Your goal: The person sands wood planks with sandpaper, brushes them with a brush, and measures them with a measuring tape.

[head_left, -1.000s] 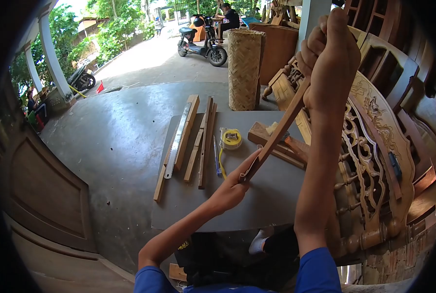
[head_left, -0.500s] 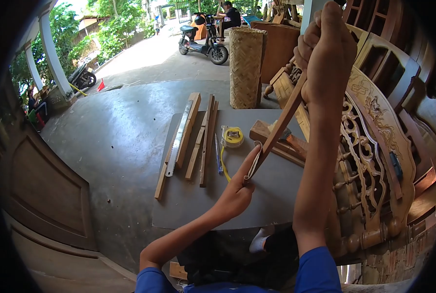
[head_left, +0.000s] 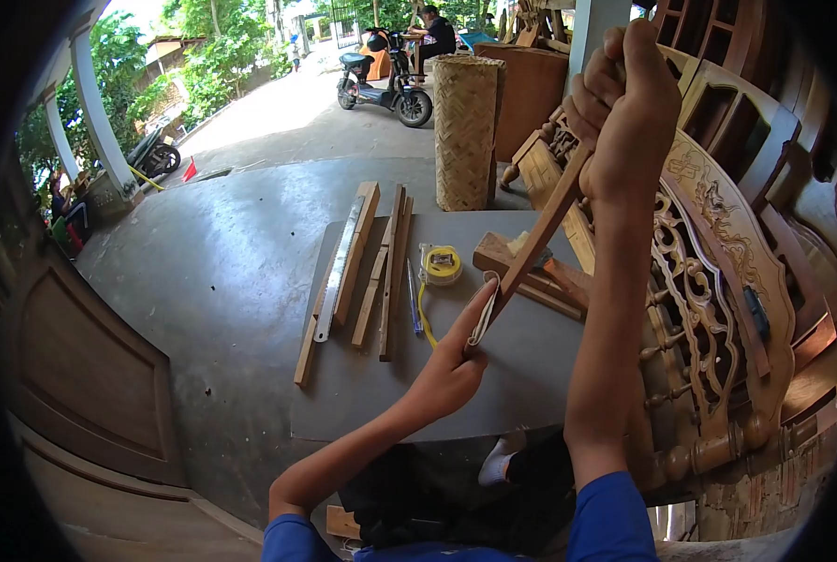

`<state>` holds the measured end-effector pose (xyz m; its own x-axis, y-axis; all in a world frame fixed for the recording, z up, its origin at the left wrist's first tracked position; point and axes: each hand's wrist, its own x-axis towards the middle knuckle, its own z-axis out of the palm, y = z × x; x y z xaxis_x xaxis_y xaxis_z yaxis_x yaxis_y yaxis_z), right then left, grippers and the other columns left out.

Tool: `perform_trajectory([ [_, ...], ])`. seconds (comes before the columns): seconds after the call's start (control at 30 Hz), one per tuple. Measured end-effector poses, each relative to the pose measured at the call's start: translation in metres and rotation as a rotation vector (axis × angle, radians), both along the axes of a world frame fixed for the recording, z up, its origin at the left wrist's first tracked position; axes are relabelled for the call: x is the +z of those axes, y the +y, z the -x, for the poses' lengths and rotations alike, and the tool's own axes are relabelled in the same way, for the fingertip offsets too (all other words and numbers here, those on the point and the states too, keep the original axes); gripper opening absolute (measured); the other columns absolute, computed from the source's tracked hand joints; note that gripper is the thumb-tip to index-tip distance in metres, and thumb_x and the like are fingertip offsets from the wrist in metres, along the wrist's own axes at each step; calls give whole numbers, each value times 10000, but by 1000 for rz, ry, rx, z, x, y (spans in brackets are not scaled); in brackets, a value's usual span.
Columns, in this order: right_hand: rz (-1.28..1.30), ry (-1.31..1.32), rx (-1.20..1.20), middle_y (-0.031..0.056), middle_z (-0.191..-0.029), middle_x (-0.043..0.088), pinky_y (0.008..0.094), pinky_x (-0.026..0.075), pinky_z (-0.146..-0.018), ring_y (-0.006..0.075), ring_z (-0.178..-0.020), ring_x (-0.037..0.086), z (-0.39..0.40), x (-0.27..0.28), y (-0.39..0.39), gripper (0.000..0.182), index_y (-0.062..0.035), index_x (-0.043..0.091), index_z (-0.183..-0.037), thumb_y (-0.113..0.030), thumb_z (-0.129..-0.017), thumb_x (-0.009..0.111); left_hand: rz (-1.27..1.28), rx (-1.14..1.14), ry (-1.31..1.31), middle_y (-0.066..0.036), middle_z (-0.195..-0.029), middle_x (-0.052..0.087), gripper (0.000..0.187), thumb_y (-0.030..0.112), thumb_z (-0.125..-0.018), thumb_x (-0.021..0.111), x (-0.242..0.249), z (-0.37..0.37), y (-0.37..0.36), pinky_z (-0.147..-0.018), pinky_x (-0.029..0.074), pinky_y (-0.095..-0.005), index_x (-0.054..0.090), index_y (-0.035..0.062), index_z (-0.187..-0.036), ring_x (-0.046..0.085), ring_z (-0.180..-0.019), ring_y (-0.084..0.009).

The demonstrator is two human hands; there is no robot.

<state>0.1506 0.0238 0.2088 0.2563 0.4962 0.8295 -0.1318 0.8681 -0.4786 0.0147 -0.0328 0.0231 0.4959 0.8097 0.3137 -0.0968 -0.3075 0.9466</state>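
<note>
My right hand (head_left: 629,122) is raised at the upper right, its fingers closed round the upper end of a narrow wooden strip (head_left: 545,229). The strip slants down to the left over the grey table (head_left: 521,393). Lower down, my left hand (head_left: 454,375) presses a folded piece of sandpaper (head_left: 485,304) against the strip, index finger stretched along it. Left of that hand lie a pen (head_left: 414,304) and a yellow tape measure (head_left: 440,265) with its tape partly out. Behind the strip is a wooden block (head_left: 504,253) beside a brush-like tool, partly hidden.
Several wooden strips (head_left: 397,272) and a metal ruler (head_left: 340,272) lie on the table's left side. A woven bamboo roll (head_left: 465,136) stands behind. Carved furniture (head_left: 709,272) crowds the right, wooden panels (head_left: 90,365) the left. A scooter (head_left: 385,89) and a seated person are farther back.
The view has shifted slightly. My right hand has come down a little with the strip's upper end, and the sandpaper stays pressed on the strip under my left hand.
</note>
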Motion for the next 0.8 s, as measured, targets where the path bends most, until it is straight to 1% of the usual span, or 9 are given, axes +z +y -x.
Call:
perform_trajectory([
  [0.07,2,-2,-11,-62,-513,252,176,152,-326,16,-381,195,1,0,0,345,-93,454,-764,-408,-899,412,7,-1,5,-111,-1420,205,778,-151,-675,354,1,0,0,-1050,140,-291,149,75,-1391,148,-1328,-179],
  [0.17,7,2,-4,-63,-512,253,176,152,-327,15,-382,195,1,0,-1,344,-92,457,-766,-405,-900,407,-50,30,-32,-153,-1401,237,742,-108,-689,404,-4,-3,0,-1047,179,-322,188,75,-1375,183,-1320,-245],
  [0.27,10,6,2,-64,-512,253,175,154,-331,15,-383,195,1,1,-1,341,-92,461,-772,-403,-901,406,-18,13,-30,-140,-1400,235,727,-112,-738,431,1,-3,-2,-1042,162,-303,154,82,-1382,172,-1321,-202],
  [0.47,-10,-14,14,-66,-512,257,178,158,-341,16,-385,193,2,0,0,349,-85,483,-804,-414,-897,412,-10,35,-15,-177,-1357,311,676,-97,-763,441,4,-2,-1,-1027,191,-315,183,86,-1361,246,-1288,-216],
  [0.6,-29,-3,58,-68,-513,253,168,152,-331,11,-380,182,8,2,-2,323,-78,487,-855,-388,-911,412,-31,94,19,-176,-1278,409,642,-84,-781,444,3,-2,-1,-956,268,-277,204,91,-1350,359,-1197,-183],
  [0.67,40,103,92,-73,-465,241,194,137,-297,26,-335,165,18,10,-14,300,-103,477,-837,-382,-917,403,-44,118,36,-172,-1226,456,617,-75,-793,444,1,-2,0,-903,316,-260,215,88,-1342,422,-1126,-164],
  [0.73,66,149,138,-76,-444,229,205,129,-282,34,-315,154,22,13,-21,288,-113,468,-879,-391,-915,401,-56,141,68,-210,-1176,479,661,-91,-730,416,-2,-2,5,-865,360,-273,230,105,-1333,458,-1121,-244],
  [0.77,58,142,169,-77,-446,223,204,128,-284,35,-317,152,22,13,-22,298,-111,464,-929,-402,-911,403,-63,152,84,-229,-1151,491,685,-100,-698,403,-3,-2,8,-846,382,-280,238,113,-1328,475,-1119,-284],
  [0.8,54,130,200,-78,-447,219,203,127,-285,35,-318,150,22,13,-23,308,-111,463,-954,-410,-910,402,-60,149,110,-197,-1105,509,630,-83,-745,409,-4,-3,11,-823,382,-269,247,105,-1324,480,-1049,-232],
])
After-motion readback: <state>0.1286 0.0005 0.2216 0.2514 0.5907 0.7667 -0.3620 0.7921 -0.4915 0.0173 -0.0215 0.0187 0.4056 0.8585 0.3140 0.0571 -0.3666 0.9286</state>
